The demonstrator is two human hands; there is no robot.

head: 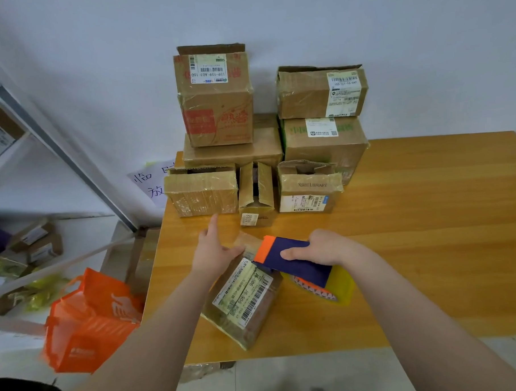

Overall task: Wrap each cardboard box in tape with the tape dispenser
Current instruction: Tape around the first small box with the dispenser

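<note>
A small cardboard box with a white shipping label lies tilted near the front edge of the wooden table. My right hand grips the tape dispenser, which is navy and orange with a yellow tape roll, at the box's far right corner. My left hand rests on the box's far left edge, index finger stretched forward and thumb against the cardboard. A strip of clear tape shows between the two hands.
Several cardboard boxes are stacked against the wall at the table's back, with three smaller ones in front. An orange bag stands on the floor at the left, beside a white metal shelf holding parcels.
</note>
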